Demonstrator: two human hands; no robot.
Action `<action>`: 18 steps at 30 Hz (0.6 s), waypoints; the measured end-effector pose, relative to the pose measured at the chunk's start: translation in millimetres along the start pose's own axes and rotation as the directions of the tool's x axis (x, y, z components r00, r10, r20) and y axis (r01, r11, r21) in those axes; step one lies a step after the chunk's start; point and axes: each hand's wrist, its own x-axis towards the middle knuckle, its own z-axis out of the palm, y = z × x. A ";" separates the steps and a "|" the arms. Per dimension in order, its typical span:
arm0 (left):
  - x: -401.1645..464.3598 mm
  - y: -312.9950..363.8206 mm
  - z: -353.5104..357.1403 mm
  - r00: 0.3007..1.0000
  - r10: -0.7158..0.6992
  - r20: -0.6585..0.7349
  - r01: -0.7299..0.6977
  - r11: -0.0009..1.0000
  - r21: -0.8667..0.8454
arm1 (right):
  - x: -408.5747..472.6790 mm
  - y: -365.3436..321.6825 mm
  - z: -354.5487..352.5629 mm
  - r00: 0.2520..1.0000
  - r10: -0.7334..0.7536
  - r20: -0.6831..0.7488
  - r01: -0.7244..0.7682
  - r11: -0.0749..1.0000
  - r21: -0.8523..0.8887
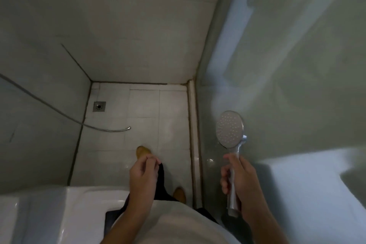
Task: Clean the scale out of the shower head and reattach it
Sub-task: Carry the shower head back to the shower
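Hose (pixel 59 112) is seen at the far left, a metal shower hose running down along the tiled wall and ending loose on the white floor tiles (pixel 172 105), its free end (pixel 128 128) near the middle of the floor. A square drain (pixel 99 106) is set in the floor's left corner, just above the hose. A white fixture (pixel 49 210) is seen at the lower left. The left hand (pixel 143 177) is held over the floor with fingers curled and fingertips pinched together; whether anything is held in it cannot be told. Yellow-brown footwear (pixel 143 152) is seen just above that hand, and a second piece (pixel 180 195) lower down. To the right, the shower head (pixel 229 128), detached from the hose, is gripped by its handle in the closed right hand (pixel 239 182), its nozzle face turned toward the camera beside the glass partition (pixel 287 65).
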 end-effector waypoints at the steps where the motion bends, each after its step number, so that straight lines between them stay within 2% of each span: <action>1: 15.0 6.0 -3.3 1.000 0.002 -0.021 -0.002 1.000 -0.011 | 12.3 -8.4 12.4 1.000 0.020 0.014 -0.020 1.000 -0.002; 5: 87.4 31.6 -34.1 0.988 0.000 -0.152 -0.015 0.995 -0.096 | 70.9 -49.8 86.0 0.994 0.066 0.082 -0.060 0.995 -0.079; 10: 164.8 55.9 -87.3 0.942 -0.039 -0.333 -0.005 0.991 -0.132 | 135.0 -94.8 190.1 0.982 0.096 0.165 -0.070 0.985 -0.155; 13: 201.3 66.3 -104.3 0.928 -0.070 -0.367 0.007 0.985 -0.170 | 164.9 -112.2 237.9 0.968 0.121 0.219 -0.088 0.984 -0.154; 18: 254.1 70.2 -118.3 0.916 -0.105 -0.388 0.027 0.979 -0.202 | 202.6 -122.4 287.9 0.937 0.224 0.269 -0.152 0.953 -0.263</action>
